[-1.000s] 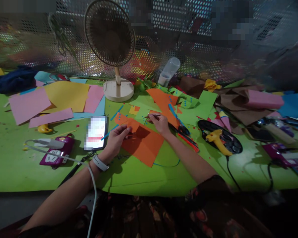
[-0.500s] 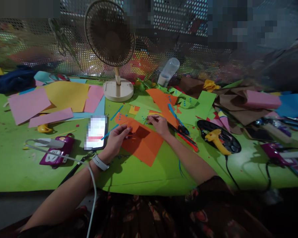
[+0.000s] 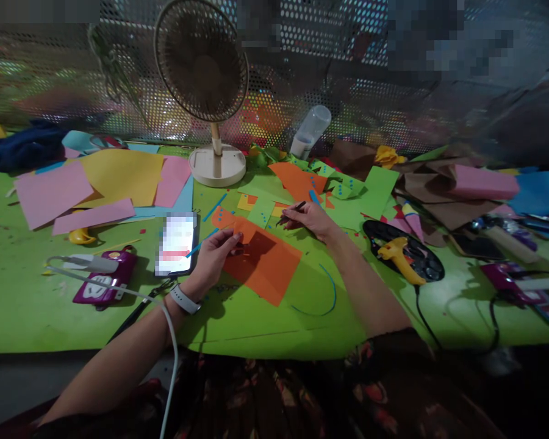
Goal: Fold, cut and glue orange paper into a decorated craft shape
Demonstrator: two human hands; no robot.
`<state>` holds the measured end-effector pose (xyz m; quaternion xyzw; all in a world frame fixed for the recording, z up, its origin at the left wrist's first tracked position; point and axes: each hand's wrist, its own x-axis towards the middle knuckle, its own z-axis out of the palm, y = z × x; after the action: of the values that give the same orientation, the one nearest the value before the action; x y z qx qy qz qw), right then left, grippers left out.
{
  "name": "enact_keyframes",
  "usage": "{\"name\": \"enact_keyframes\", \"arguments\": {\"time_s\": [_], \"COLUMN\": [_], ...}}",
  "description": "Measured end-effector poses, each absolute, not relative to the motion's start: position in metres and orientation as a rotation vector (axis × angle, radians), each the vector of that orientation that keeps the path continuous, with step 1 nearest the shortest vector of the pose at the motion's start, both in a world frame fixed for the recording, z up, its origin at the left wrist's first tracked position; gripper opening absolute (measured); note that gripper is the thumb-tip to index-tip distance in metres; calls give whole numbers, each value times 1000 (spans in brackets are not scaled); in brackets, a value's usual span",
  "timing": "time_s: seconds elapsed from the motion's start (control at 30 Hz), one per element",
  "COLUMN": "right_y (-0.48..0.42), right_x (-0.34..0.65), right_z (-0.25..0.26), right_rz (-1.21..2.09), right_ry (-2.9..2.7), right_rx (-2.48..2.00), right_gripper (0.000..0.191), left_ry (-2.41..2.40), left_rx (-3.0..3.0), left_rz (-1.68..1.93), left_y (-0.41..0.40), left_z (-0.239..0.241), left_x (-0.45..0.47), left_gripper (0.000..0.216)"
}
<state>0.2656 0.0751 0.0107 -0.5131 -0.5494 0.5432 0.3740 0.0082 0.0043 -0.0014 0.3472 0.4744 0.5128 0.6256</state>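
Note:
My left hand (image 3: pixel 216 253) is closed, with thumb and fingertips pinched at a small orange paper piece (image 3: pixel 229 221) that carries blue dots. Beneath it lies a larger orange paper sheet (image 3: pixel 274 277), partly in the hand's shadow. A blue paper strip (image 3: pixel 201 244) sticks out to the left of this hand, above the phone. To the right, my right hand (image 3: pixel 310 221) grips a thin dark pen-like stick (image 3: pixel 294 211), its tip pointing down to the left. Just beside that tip is a green paper piece (image 3: pixel 261 212) with small blue dots around it.
A phone (image 3: pixel 176 244) lies left of my left hand. Behind stand a fan (image 3: pixel 217 164) and a tilted clear bottle (image 3: pixel 312 129). Right of my right arm, a yellow glue gun (image 3: pixel 402 259) rests on a black tray (image 3: pixel 432 265). A thin blue curl (image 3: pixel 333 292) lies near my right forearm.
My right hand has moved right, away from the green paper, and the dark stick shows clearly now. A thin blue curl is more exposed on the table. The left hand stays put.

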Motion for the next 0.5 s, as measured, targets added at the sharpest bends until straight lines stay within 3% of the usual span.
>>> {"name": "enact_keyframes", "arguments": {"time_s": [0.5], "right_y": [79], "right_x": [290], "right_z": [19], "right_rz": [1150], "right_ry": [-1479], "right_rx": [-1392], "right_gripper": [26], "left_ry": [1074], "left_rx": [833], "left_rz": [1192], "left_y": [6], "left_z": [-8], "left_x": [6], "left_gripper": [34]}}
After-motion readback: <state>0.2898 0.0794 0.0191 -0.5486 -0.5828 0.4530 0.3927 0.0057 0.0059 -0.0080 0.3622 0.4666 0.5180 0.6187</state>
